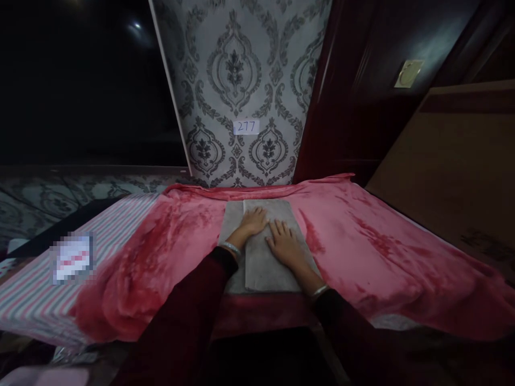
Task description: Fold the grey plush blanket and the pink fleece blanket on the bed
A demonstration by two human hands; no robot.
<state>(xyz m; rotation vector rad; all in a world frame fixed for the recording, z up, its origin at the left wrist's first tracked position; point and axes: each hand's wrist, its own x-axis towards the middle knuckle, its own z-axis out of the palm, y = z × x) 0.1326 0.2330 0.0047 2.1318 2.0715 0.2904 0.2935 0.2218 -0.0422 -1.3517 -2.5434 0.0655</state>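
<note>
Grey cloth [255, 268], folded flat into a rectangle, lying at the dial's centre on a rumpled pink-red blanket [362, 230], with a strip of the lower layer bare along its 9 o'clock side. On the upper layer, toward 11, left hand [253, 221]: palm down, wide, with nothing held. Toward 3, right hand [285, 244]: also flat on the cloth, wide, with fingers slightly spread and nothing held. Very near each other, too close to tell whether touching. Around the wrists, silvery bangles [321, 290]; dark red sleeves [189, 305], from 7 and 5. Out at 9, striped cloth [132, 222], carrying a blurred white item [74, 260]. At 12, patterned wallpaper [235, 69] with a label [246, 126] reading 277. At 10, dark screen [80, 86]; at 1, dark red panelling [358, 102]; at 2, brown board [454, 171].
</note>
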